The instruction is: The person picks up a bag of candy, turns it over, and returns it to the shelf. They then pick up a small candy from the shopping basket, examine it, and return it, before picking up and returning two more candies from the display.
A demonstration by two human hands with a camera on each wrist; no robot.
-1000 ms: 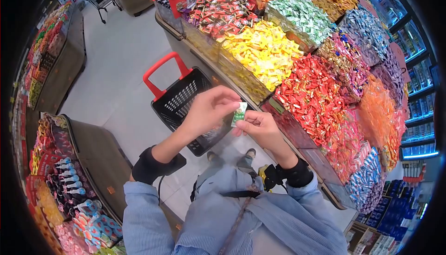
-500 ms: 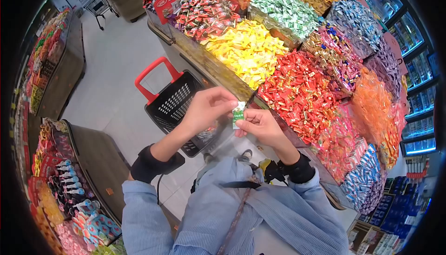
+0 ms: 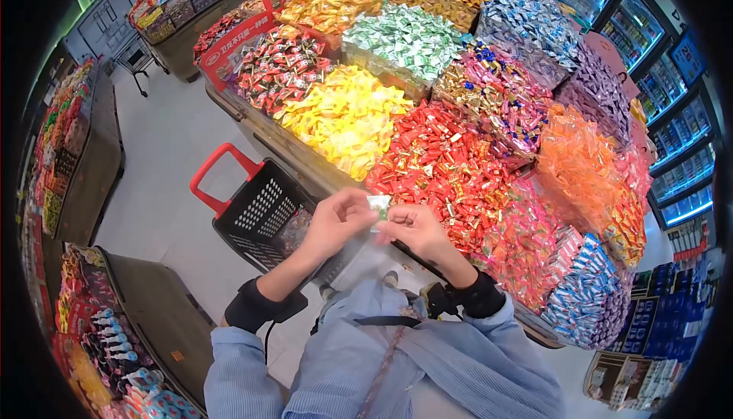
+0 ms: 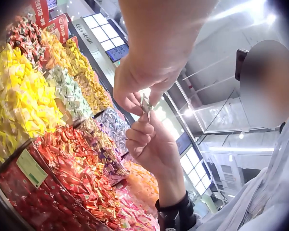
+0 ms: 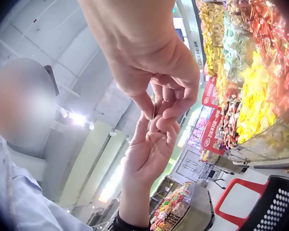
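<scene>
A small green-and-white wrapped candy (image 3: 379, 204) is pinched between both hands in front of the body. My left hand (image 3: 337, 222) holds its upper left side between thumb and fingertips. The right hand (image 3: 418, 233) pinches it from the other side, thumb against curled fingers. In the left wrist view the candy (image 4: 145, 103) sits between the two sets of fingertips, its wrapper looking twisted or creased. From the right wrist view the fingers hide most of it.
Sloped bins of red candies (image 3: 435, 167), yellow candies (image 3: 347, 117) and green-and-white candies (image 3: 405, 41) stand right beyond the hands. A black shopping basket (image 3: 256, 209) with a red handle (image 3: 221, 171) is at the left. Another display counter (image 3: 153, 289) lies further left.
The head view has turned, so the bins and basket appear further left and lower. Both hands sit lower in view, and the candy's printed face is less visible between the fingers.
</scene>
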